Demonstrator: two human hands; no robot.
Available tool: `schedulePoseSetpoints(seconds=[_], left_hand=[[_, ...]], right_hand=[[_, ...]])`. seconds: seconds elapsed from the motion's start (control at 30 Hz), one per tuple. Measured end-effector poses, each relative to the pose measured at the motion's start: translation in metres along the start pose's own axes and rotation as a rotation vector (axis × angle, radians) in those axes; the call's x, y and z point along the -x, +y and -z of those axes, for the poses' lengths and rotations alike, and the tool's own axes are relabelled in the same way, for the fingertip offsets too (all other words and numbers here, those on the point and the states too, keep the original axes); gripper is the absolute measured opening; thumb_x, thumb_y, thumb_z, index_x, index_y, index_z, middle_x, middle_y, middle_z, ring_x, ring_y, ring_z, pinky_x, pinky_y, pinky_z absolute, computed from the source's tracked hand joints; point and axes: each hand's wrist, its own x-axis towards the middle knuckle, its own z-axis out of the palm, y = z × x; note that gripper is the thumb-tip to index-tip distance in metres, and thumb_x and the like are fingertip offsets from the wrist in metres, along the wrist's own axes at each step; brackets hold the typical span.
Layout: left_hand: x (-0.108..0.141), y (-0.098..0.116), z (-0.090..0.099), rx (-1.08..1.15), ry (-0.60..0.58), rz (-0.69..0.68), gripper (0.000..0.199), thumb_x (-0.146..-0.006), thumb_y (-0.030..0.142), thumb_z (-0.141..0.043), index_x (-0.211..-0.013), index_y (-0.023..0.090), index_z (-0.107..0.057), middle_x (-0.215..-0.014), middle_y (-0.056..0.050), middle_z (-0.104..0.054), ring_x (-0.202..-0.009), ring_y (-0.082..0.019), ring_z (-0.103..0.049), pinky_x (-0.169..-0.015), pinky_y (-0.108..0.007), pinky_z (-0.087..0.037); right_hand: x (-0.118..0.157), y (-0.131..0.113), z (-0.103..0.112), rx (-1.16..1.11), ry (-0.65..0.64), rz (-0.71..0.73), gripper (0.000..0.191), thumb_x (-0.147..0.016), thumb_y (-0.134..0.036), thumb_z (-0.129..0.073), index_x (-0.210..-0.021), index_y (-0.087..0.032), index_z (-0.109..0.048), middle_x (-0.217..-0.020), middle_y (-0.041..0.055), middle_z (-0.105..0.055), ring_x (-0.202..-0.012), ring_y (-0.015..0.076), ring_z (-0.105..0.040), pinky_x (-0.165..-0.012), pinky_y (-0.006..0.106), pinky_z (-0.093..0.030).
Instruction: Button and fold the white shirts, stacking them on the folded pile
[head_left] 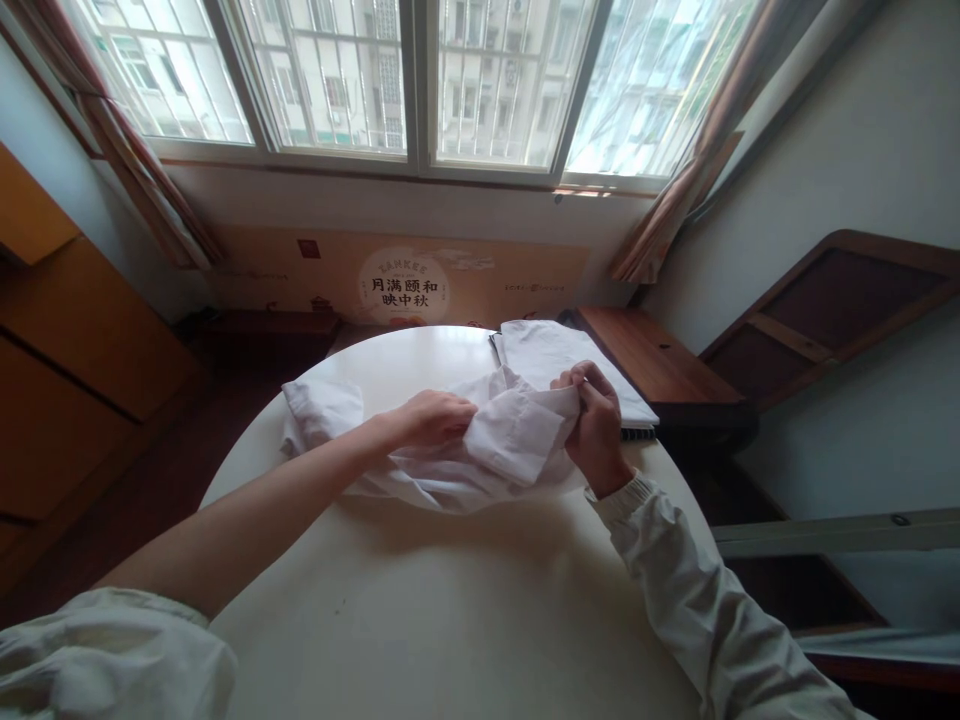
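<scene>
A crumpled white shirt (442,485) lies across the middle of the round table, part of it bunched up between my hands. My right hand (596,425) pinches the upper edge of a raised, cuff-like piece of it, thumb against fingers. At the left side of that piece, my left hand (431,418) is closed on the cloth, knuckles up, and its fingertips are partly hidden. One loose end of the shirt spreads out on the tabletop beyond my left forearm.
The white round table (450,620) fills the foreground. Behind my right hand, a folded white cloth (559,350) rests on a dark-edged, spiral-bound item (639,434). A brown wooden desk (660,360) stands to the right, and orange cabinets (82,340) at left. Barred windows are ahead.
</scene>
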Motion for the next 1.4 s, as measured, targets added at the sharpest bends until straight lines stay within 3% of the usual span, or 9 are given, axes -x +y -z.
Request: schedulePoseSetpoints(seconds=[0.17,0.37,0.6,0.77,0.9,1.0,1.13,1.27,1.4], left_hand=[[0.020,-0.030,0.028,0.058,0.259,0.239,0.027,-0.107,0.042,-0.050,-0.103,0.023,-0.069,-0.086,-0.002,-0.074,-0.072,-0.018,-0.065,-0.067,-0.027,-0.041],[0.044,-0.048,0.057,-0.144,0.214,0.299,0.049,-0.090,0.070,-0.066,-0.080,0.023,-0.071,-0.066,-0.003,-0.067,-0.062,-0.020,-0.060,-0.061,-0.028,-0.032],[0.061,-0.074,0.069,-0.130,0.370,0.744,0.043,-0.101,0.052,-0.049,-0.087,0.021,-0.075,-0.086,-0.010,-0.076,-0.079,-0.026,-0.068,-0.067,-0.031,-0.038],[0.089,-0.113,0.066,0.131,0.372,1.174,0.025,-0.091,0.025,-0.051,-0.098,0.014,-0.072,-0.092,-0.012,-0.076,-0.081,-0.025,-0.068,-0.071,-0.030,-0.047],[0.111,-0.122,0.057,0.178,0.359,1.353,0.049,-0.081,0.022,-0.063,-0.130,0.012,-0.063,-0.117,-0.018,-0.073,-0.102,-0.033,-0.071,-0.087,-0.040,-0.055],[0.106,-0.103,0.056,-0.047,0.441,1.166,0.064,-0.077,0.017,-0.065,-0.141,0.014,-0.057,-0.146,-0.021,-0.060,-0.132,-0.039,-0.060,-0.111,-0.050,-0.047],[0.073,-0.049,0.053,-0.032,0.457,0.528,0.038,-0.093,0.021,-0.056,-0.129,0.021,-0.066,-0.141,-0.012,-0.066,-0.134,-0.031,-0.060,-0.120,-0.047,-0.041],[0.040,0.000,0.035,0.340,0.186,0.125,0.026,-0.103,0.038,-0.057,-0.115,0.022,-0.074,-0.111,-0.008,-0.078,-0.101,-0.023,-0.073,-0.092,-0.033,-0.055],[0.030,0.017,0.009,0.281,0.138,0.108,0.039,-0.090,0.046,-0.078,-0.122,0.025,-0.074,-0.120,-0.010,-0.073,-0.106,-0.026,-0.071,-0.094,-0.035,-0.054]], right_hand=[[-0.005,-0.007,0.008,0.391,0.060,0.220,0.013,-0.084,-0.019,-0.059,-0.073,-0.023,-0.052,-0.074,-0.0021,-0.052,-0.072,0.0150,-0.051,-0.070,0.027,-0.041],[0.006,-0.014,0.003,0.891,-0.111,0.290,0.020,-0.100,-0.030,-0.049,-0.092,-0.023,-0.066,-0.066,-0.0026,-0.055,-0.059,0.0159,-0.048,-0.060,0.029,-0.034],[0.011,-0.002,0.018,1.511,-0.216,0.411,0.051,-0.097,-0.071,-0.060,-0.090,-0.022,-0.074,-0.062,0.0017,-0.065,-0.056,0.0184,-0.059,-0.057,0.029,-0.026],[0.014,0.000,0.038,1.505,-0.515,0.498,0.042,-0.109,-0.049,-0.052,-0.084,-0.022,-0.072,-0.070,0.0044,-0.071,-0.062,0.0182,-0.063,-0.059,0.029,-0.035],[0.032,-0.010,0.026,1.071,-0.826,0.491,0.024,-0.107,-0.031,-0.056,-0.090,-0.023,-0.070,-0.107,0.0114,-0.077,-0.113,0.0277,-0.069,-0.090,0.039,-0.054],[0.054,-0.013,0.010,0.815,-1.023,0.313,0.026,-0.107,-0.025,-0.053,-0.086,-0.024,-0.067,-0.100,0.0083,-0.076,-0.115,0.0253,-0.069,-0.109,0.045,-0.050],[0.069,-0.002,0.004,0.755,-1.174,0.076,0.039,-0.110,-0.034,-0.050,-0.075,-0.022,-0.062,-0.074,0.0003,-0.067,-0.073,0.0169,-0.065,-0.105,0.041,-0.051],[0.060,0.021,0.004,0.918,-0.842,-0.010,0.043,-0.112,-0.040,-0.043,-0.077,-0.021,-0.061,-0.068,0.0000,-0.062,-0.060,0.0155,-0.057,-0.068,0.030,-0.050],[0.041,0.040,0.001,1.354,-0.505,0.281,0.016,-0.094,-0.034,-0.072,-0.103,-0.022,-0.067,-0.103,0.0106,-0.073,-0.092,0.0272,-0.065,-0.081,0.037,-0.051]])
